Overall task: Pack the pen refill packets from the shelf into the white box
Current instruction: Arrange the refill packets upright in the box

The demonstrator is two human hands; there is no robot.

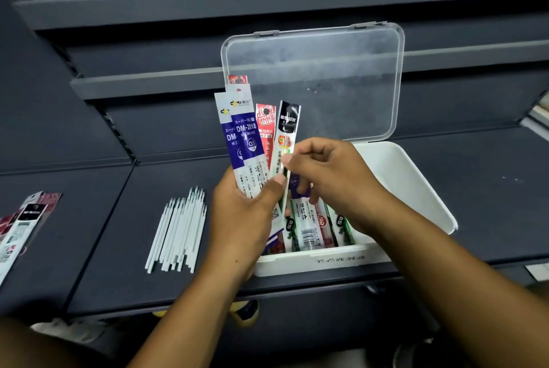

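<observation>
My left hand [246, 213] grips a fan of packets [243, 136] by their lower ends, thumb across the front. It holds them upright over the front-left corner of the white box [416, 189]. My right hand [329, 177] pinches the black-topped packet [288, 130], the rightmost of the fan, between thumb and forefinger about halfway down its length. Its other fingers curl loosely and hold nothing that I can see.

The coming move turns on that packet's long axis. It stands nearly upright, its top leaning a little toward the clear lid [312, 82], which stands open along the box's back edge. The packets already in the box [312, 225] lie flat, long axes running front to back, in the box's left and middle part. My right forearm hides much of its right half.

So I judge the pinched packet must be drawn free of the fan and tipped from upright to flat, top toward the back wall, to lie alongside the others. My right hand is the nearer one for that, as it hangs over the box's middle.

Left of the box, on the shelf [118, 234], lie loose white refills [178, 231], roughly parallel to the box's left wall. Far to the left of the box lie more packets [23, 225] that are not yet packed.
</observation>
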